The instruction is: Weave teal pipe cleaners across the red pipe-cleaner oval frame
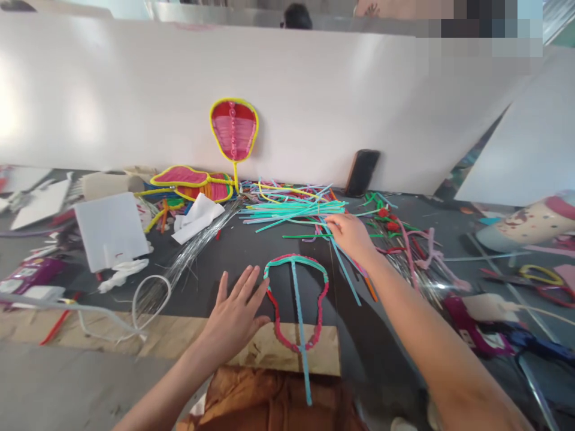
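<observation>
Bare tabletop (269,245) beyond frame (297,299), left hand (239,305) splayed at its edge, right hand (353,236) pinched at stems (291,209)

The left hand (238,305) and right hand (350,236) are bare, as are both forearms (431,326) behind them. Below the left hand shows brown clothing (251,401), creased, faintly glossy, darker farther right.

Looped frame (298,305), red and turquoise, flat
</observation>
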Tool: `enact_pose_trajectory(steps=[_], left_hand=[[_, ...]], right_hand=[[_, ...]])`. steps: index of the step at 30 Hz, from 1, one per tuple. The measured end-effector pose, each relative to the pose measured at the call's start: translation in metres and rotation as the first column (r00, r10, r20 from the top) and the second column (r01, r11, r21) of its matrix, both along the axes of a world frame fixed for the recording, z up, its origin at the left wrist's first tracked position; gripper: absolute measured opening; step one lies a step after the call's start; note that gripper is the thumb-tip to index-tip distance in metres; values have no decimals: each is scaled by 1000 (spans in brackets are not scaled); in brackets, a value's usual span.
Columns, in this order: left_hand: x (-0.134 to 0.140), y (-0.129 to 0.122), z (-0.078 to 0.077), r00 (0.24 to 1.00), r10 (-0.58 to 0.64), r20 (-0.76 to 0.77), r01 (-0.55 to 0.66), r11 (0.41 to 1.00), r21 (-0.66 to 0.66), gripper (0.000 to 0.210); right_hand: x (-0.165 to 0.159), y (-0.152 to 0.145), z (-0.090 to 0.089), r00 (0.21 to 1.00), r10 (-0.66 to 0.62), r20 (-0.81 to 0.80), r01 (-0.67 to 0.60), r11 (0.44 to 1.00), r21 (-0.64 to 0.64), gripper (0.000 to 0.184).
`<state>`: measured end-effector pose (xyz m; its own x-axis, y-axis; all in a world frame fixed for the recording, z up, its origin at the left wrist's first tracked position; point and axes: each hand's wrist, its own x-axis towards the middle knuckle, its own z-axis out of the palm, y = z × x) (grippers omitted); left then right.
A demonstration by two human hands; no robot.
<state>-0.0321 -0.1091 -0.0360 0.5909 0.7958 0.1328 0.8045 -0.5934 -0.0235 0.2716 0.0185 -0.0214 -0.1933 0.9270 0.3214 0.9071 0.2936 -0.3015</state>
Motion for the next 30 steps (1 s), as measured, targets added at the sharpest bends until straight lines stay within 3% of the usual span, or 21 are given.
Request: enact_pose_trajectory(steps=[3, 8, 13, 16, 19, 24, 27, 28, 30], left_hand=[[-2, -8, -2, 999, -38, 30, 37, 999, 6, 52], [-18, -22, -12, 987, -39, 158, 36, 999, 25, 43], [-26, -31, -26, 910, -23, 415, 4, 999, 47, 29], [-24, -31, -26, 863, -3, 504, -21, 999, 41, 26], [-24, -29, -23, 825, 23, 564, -41, 999, 19, 24], [-25, -28, -24, 812, 50, 581, -49, 999, -17, 23], [-26, -28, -26, 819, 49, 572, -44, 999, -23, 23], [-26, -28, -27, 822, 47, 568, -41, 999, -24, 23], [-26, -28, -28, 828, 43, 558, -35, 999, -25, 24]], right_hand=[[-16, 23, -3, 995, 40, 87, -36, 998, -46, 21], [-43, 55, -1, 988, 53, 143, -51, 999, -17, 27], [-65, 81, -1, 982, 77, 174, -71, 997, -43, 22], [-73, 87, -7, 983, 79, 166, -70, 996, -64, 11], [-75, 88, -5, 993, 44, 110, -36, 997, -69, 12], [-58, 91, 21, 991, -93, -94, 92, 996, -14, 17], [-45, 94, 39, 947, -159, -278, 172, 985, 20, 20], [-41, 95, 45, 895, -158, -416, 180, 984, 14, 16], [-36, 96, 55, 669, -108, -736, 159, 987, 0, 9]])
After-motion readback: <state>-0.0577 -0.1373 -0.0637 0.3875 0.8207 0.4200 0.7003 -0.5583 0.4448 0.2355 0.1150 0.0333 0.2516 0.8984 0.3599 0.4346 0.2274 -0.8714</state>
